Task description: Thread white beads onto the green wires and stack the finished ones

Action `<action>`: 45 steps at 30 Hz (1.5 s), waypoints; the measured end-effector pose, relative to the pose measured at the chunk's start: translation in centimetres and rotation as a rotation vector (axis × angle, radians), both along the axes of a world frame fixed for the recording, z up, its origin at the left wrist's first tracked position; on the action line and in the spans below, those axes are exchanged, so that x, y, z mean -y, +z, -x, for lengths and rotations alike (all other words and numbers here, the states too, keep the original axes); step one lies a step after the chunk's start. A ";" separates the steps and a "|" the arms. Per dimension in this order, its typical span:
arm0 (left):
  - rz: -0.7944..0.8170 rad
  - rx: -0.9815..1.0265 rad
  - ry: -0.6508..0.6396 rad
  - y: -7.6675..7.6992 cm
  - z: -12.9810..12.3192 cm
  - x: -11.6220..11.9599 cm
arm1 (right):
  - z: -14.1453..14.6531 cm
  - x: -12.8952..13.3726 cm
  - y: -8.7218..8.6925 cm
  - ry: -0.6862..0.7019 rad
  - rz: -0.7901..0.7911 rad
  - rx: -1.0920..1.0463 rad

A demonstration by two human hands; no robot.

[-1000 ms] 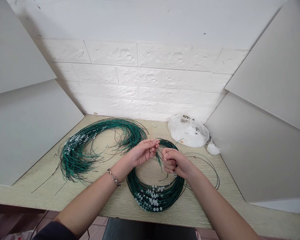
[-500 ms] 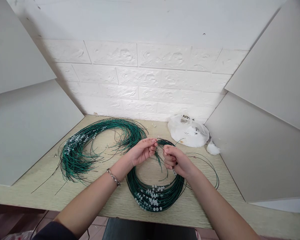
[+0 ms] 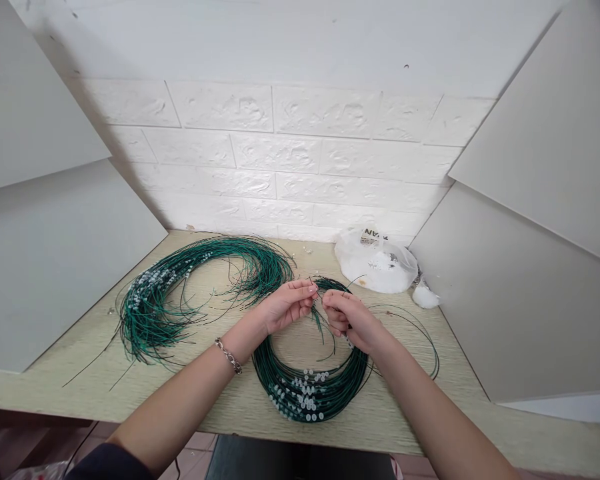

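Note:
My left hand (image 3: 291,305) pinches a thin dark green strand between thumb and forefinger, over the upper part of a coiled bundle of green strands (image 3: 310,400). Close beside it on the right, my right hand (image 3: 349,319) is closed, its fingers curled round a thin strand. The fingertips are a small gap apart. White beads sit on the coil's near side. Further left on the table lies a second, looser bundle of green strands (image 3: 150,320), with small white beads at its left bend.
A clear plastic bag of white material (image 3: 377,263) stands at the back right, with a small white bundle (image 3: 425,295) beside it. Loose strands curve on the table (image 3: 215,393) right of my right hand. Grey panels flank both sides; a white brick-patterned wall is behind.
My left hand has shifted slightly right and my right hand slightly left, so the fingertips are closer together. Both bundles have stayed in place.

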State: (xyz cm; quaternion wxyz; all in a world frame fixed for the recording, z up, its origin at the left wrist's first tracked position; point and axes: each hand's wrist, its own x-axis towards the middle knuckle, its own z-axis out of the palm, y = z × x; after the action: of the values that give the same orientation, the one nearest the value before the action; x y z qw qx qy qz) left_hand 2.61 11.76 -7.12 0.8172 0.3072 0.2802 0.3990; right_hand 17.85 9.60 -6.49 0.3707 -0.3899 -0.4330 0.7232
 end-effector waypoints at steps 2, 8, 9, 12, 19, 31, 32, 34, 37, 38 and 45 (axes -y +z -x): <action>-0.013 0.004 0.019 -0.2 -0.1 -0.1 | 0.2 -0.2 -0.4 -0.095 -0.063 0.034; 0.036 0.044 0.084 -0.1 -0.1 -0.1 | 0.3 -0.6 -0.8 -0.414 -0.207 -0.106; 0.047 0.050 0.089 -0.1 -0.1 -0.1 | 0.3 -0.6 -0.6 -0.432 -0.208 -0.133; 0.070 0.068 0.104 -0.3 -0.1 -0.1 | 0.2 -0.5 -0.2 -0.427 -0.191 -0.168; 0.085 0.073 0.117 -0.5 -0.2 -0.2 | 0.3 -0.2 -0.1 -0.281 -0.147 -0.195; 0.118 0.105 0.027 -0.6 -0.4 0.2 | -0.1 -0.2 -0.1 -0.028 -0.322 0.046; 0.120 0.109 0.015 -0.6 -0.4 0.3 | -0.1 -0.1 -0.1 -0.021 -0.349 0.060; 0.123 0.126 -0.008 -0.8 -0.5 0.4 | -0.1 -0.1 -0.1 -0.004 -0.378 0.094; 0.117 0.151 -0.044 -0.9 -0.6 0.6 | 0.0 0.0 0.0 0.007 -0.343 0.133; 0.113 0.156 -0.054 -1.0 -0.7 0.6 | 0.0 0.0 0.0 0.008 -0.330 0.137; 0.113 0.166 -0.077 -1.2 -0.7 0.7 | 0.1 0.2 0.2 -0.018 -0.299 0.124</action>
State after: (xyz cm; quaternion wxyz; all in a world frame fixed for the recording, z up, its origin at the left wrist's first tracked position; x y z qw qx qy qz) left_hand 3.32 11.10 -8.30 0.8684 0.2371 0.2218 0.3748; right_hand 17.73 9.43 -6.26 0.4036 -0.3779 -0.5544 0.6220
